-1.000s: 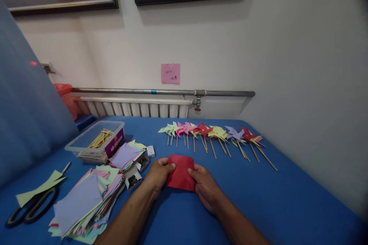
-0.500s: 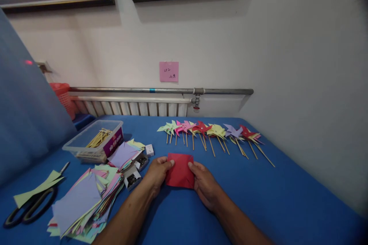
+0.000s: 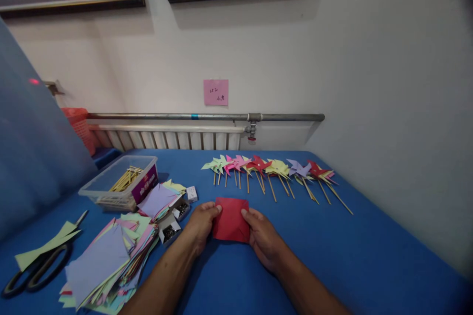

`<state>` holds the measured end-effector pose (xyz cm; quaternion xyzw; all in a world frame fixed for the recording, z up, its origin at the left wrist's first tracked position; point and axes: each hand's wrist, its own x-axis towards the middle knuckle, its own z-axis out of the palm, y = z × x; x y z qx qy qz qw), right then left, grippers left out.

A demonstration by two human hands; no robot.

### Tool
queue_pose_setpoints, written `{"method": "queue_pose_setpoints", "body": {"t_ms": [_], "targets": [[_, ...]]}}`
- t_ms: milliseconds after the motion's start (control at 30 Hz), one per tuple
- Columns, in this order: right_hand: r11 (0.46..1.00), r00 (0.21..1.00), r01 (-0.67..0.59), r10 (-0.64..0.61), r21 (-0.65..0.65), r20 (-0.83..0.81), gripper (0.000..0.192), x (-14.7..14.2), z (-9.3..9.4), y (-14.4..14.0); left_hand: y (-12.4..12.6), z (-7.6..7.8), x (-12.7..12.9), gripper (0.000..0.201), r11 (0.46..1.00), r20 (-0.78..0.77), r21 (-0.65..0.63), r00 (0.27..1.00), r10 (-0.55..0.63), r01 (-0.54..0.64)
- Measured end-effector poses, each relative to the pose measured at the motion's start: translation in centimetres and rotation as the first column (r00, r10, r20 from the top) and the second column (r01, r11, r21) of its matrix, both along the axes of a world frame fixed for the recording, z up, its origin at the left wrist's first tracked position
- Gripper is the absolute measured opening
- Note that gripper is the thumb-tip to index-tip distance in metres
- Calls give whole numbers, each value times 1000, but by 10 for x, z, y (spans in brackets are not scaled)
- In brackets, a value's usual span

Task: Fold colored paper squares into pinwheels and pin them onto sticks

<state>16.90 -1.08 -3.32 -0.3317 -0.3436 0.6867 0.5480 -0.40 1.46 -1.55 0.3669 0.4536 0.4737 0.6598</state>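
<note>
Left hand (image 3: 201, 224) pinching red paper (image 3: 231, 219) at left edge, right hand (image 3: 263, 236) gripping right edge; flat on blue table (image 3: 332, 256), just below pinwheels (image 3: 266, 170). Paper stack (image 3: 107, 256) to left.

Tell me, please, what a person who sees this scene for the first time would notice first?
The eye goes first to the red paper square in the middle of the blue table, held at its edges by the left hand and the right hand. Behind it, near the wall, lies a row of colourful paper pinwheels on wooden sticks. To the left sits a pile of coloured paper sheets, with black scissors beside it.
</note>
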Motion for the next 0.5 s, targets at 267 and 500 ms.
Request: {"method": "queue_pose_setpoints", "body": {"t_ms": [267,500], "targets": [[1000,1000,-11,11,-20,12,45,0,1,-2,0,3,-1,44,1000,15,-11,1000,-16,16],[1000,1000,4,-4,-20,-7,43,-1,0,-1,-3,10,-1,44,999,23,-15,999,-33,33]]}}
